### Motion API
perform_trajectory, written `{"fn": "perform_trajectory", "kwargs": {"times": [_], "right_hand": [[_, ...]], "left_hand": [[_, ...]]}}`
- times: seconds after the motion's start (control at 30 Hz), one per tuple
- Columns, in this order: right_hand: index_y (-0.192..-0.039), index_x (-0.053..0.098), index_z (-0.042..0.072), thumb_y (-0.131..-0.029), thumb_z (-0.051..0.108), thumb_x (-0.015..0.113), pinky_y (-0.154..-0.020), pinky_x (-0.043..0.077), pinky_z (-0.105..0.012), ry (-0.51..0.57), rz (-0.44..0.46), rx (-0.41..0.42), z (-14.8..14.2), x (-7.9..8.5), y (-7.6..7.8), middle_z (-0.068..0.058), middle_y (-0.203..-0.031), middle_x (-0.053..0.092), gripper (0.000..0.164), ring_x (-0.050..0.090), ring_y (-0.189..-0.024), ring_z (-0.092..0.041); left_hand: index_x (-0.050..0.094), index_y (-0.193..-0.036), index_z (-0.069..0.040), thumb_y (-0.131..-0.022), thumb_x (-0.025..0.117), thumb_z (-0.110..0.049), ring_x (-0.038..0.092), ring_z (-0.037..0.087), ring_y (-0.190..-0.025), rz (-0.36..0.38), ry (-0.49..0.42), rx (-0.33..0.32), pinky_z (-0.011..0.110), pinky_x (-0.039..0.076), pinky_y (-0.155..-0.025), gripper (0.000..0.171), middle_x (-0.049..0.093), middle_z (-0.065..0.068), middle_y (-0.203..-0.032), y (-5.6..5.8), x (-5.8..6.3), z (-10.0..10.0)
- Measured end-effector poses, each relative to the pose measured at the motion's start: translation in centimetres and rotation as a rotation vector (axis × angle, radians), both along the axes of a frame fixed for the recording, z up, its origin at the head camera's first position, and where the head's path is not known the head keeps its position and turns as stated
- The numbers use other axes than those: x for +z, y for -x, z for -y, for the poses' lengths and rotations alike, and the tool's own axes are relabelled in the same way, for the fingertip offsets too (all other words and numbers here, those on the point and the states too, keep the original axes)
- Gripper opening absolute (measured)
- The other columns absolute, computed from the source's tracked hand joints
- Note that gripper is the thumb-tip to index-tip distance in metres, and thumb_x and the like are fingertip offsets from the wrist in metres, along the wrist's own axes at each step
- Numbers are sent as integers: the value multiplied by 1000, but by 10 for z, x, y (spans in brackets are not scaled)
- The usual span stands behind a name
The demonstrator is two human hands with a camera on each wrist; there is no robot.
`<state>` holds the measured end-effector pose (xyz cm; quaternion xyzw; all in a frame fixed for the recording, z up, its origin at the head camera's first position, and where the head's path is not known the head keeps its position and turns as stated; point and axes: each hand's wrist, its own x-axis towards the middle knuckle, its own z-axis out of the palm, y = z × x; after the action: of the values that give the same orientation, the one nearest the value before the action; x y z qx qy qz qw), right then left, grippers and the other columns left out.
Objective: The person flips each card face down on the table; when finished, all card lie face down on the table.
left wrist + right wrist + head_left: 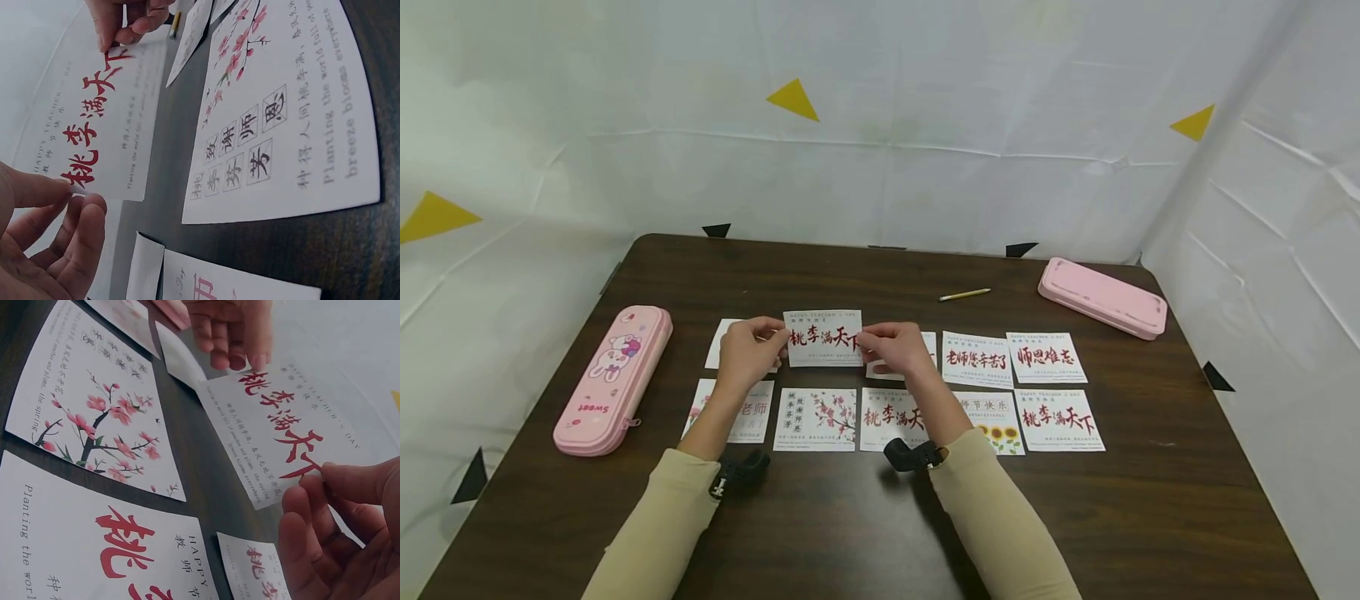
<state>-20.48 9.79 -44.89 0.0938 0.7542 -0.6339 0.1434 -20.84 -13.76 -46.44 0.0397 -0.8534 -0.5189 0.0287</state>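
A white greeting card (823, 340) with red Chinese lettering is held up off the table, face toward me. My left hand (747, 354) pinches its left edge between thumb and fingers, and my right hand (898, 346) pinches the opposite edge. Both wrist views show the same grip, with fingertips at the card's two sides. Below the held card lies a plum-blossom card (815, 421). Partly hidden by my left arm is a card with pale red writing (752, 412). My right forearm covers part of another red-lettered card (883, 417) and a sunflower card (996, 425).
More cards, such as this red-lettered one (1047, 358), lie in two rows on the dark wooden table (820, 533). At the left is a pink cartoon pencil case (613, 379); a plain pink case (1101, 296) lies back right, near a yellow pencil (965, 295).
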Motion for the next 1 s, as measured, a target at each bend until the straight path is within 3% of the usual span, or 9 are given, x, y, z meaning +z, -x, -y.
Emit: {"fn": "perform_trajectory", "kwargs": {"times": [0.23,0.43,0.6,0.77,1.0], "right_hand": [[-108,73,-1,-97,20,63,-77,57,-42,57,-39,18,-1,1,2,-16,-98,71,26,68,-90,-25],[-110,71,-3,-97,22,63,-76,57,-40,105,-30,7,-3,-4,3,-13,-97,70,30,68,-87,-21],[-114,72,0,-93,18,69,-79,57,-41,41,-53,41,-3,-9,0,-12,-101,69,28,65,-89,-20],[-115,71,-2,-90,7,69,-76,57,-39,0,-78,50,3,-12,-3,-13,-111,69,27,66,-87,-21],[-110,72,-2,-86,2,72,-67,58,-30,-111,-107,13,11,-19,-4,-12,-97,68,25,68,-77,-19]], "left_hand": [[72,-103,1,-96,63,-14,70,36,-80,-30,-94,-30,25,56,-60,20,70,19,-90,0,3,3],[74,-107,1,-98,62,-23,71,34,-88,29,-100,-28,28,57,-69,28,72,19,-97,-2,5,6],[76,-106,-4,-93,67,-26,71,24,-76,52,30,-21,24,51,-63,28,73,13,-95,-3,1,8],[78,-102,-7,-90,70,-19,68,20,-73,-14,189,-67,31,49,-61,19,74,10,-89,-4,-6,9],[78,-99,-5,-85,71,-12,71,25,-77,-71,310,-92,43,51,-73,17,75,11,-90,-6,-8,3]]}}
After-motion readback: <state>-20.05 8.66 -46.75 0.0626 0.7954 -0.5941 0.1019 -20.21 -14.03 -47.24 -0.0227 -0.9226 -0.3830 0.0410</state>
